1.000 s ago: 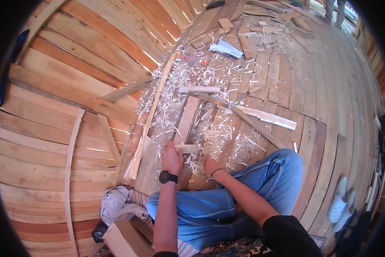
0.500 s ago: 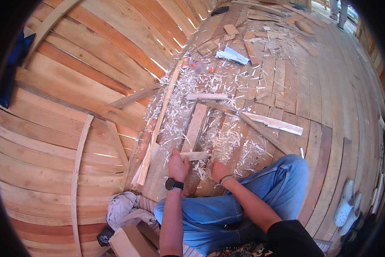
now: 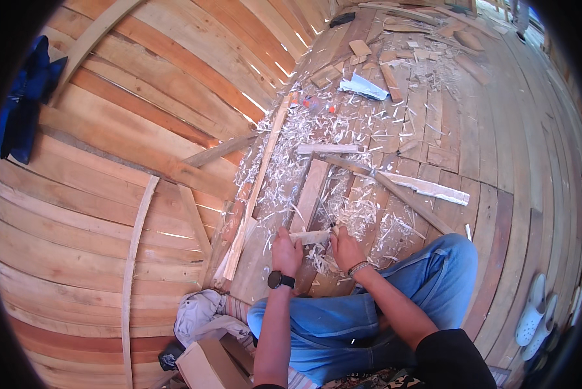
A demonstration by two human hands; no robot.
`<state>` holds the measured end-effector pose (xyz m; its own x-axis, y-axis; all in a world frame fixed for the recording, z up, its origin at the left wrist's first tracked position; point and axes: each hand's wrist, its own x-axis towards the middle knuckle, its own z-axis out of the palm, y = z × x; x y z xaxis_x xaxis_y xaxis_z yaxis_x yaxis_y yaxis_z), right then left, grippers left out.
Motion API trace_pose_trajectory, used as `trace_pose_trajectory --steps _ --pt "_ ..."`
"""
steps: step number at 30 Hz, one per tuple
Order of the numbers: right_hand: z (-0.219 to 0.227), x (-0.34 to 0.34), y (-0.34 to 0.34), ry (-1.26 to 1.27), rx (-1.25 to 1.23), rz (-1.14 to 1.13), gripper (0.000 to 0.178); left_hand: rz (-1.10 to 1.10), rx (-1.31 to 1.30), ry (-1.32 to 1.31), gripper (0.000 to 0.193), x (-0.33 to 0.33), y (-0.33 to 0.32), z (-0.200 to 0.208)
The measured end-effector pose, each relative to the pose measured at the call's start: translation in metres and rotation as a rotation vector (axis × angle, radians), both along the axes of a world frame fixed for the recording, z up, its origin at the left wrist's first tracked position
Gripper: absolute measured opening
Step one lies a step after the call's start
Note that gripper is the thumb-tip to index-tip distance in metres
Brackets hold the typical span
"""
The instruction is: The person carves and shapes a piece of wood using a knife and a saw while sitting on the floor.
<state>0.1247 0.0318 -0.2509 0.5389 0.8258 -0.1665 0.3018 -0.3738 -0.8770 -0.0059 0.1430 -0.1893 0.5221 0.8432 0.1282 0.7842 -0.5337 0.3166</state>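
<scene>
A small pale wooden block (image 3: 309,237) lies crosswise on the plank floor just ahead of the knees, on the near end of a long reddish board (image 3: 310,191). The left hand (image 3: 286,251) grasps the block's left end; the right hand (image 3: 346,248) is clenched round a thin dark tool (image 3: 328,219) at its right end. White curled wood shavings (image 3: 362,214) litter the floor all around. To the far right lies a pale flat batten (image 3: 430,188); farther off, a crumpled white paper (image 3: 362,86). Near left sits a tan cardboard box (image 3: 203,366), beside a white cloth (image 3: 197,311). A blue garment (image 3: 22,104) hangs far left.
</scene>
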Motion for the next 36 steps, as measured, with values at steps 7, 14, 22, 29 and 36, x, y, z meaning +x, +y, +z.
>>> trace_pose_trajectory --steps 7,14,22,29,36 --pt "-0.11 -0.03 0.009 -0.115 -0.167 0.108 0.033 -0.033 -0.003 -0.003 0.034 0.013 -0.004 0.002" --pt "-0.035 -0.003 -0.001 -0.004 -0.097 0.138 0.036 0.02 -0.019 0.014 0.035 0.001 -0.007 0.005" --pt "-0.04 -0.007 0.004 -0.009 -0.121 0.133 0.039 0.024 0.027 0.049 0.035 -0.009 -0.006 0.0" --pt "-0.122 -0.03 0.004 -0.031 -0.145 0.116 0.033 0.001 -0.003 0.01 0.034 0.004 -0.006 0.004" --pt "-0.032 0.001 0.0 -0.005 -0.056 0.1 0.023 0.039 -0.002 0.048 0.035 0.003 -0.008 0.001"
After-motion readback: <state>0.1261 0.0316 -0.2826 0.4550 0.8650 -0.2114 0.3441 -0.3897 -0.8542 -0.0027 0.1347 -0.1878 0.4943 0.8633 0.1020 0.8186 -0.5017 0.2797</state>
